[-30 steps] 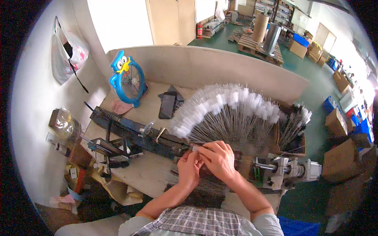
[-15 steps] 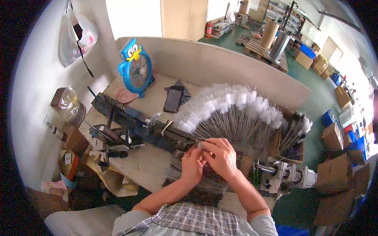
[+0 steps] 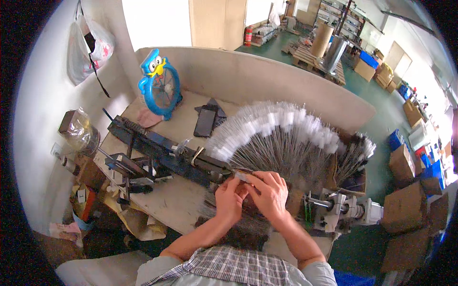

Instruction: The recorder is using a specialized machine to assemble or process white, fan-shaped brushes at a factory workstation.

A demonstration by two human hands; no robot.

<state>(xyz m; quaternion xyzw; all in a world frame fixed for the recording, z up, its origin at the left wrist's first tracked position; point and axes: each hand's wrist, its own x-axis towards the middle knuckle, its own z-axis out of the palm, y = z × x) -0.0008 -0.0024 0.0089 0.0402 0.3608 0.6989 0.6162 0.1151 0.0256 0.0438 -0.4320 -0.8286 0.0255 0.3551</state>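
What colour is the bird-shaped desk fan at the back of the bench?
The bird-shaped fan is bright blue with a yellow beak and white eyes, seen in the head view.

A small pale brush tip [image 3: 241, 177] sits pinched between both hands' fingertips, at twelve o'clock from the wrists. Beyond it — toward one o'clock — the fan of wire brushes [image 3: 281, 138] spreads flat, white bristle ends outward, stems converging — dark and thin.

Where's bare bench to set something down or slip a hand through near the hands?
Free: bare bench top between the blue metal fixture and the near edge, left of the left hand. Also a strip between the blue bird-shaped fan and the dark flat pieces. Crowded: the fan of white-tipped wires ahead of the right hand, and the grey machine to its right.
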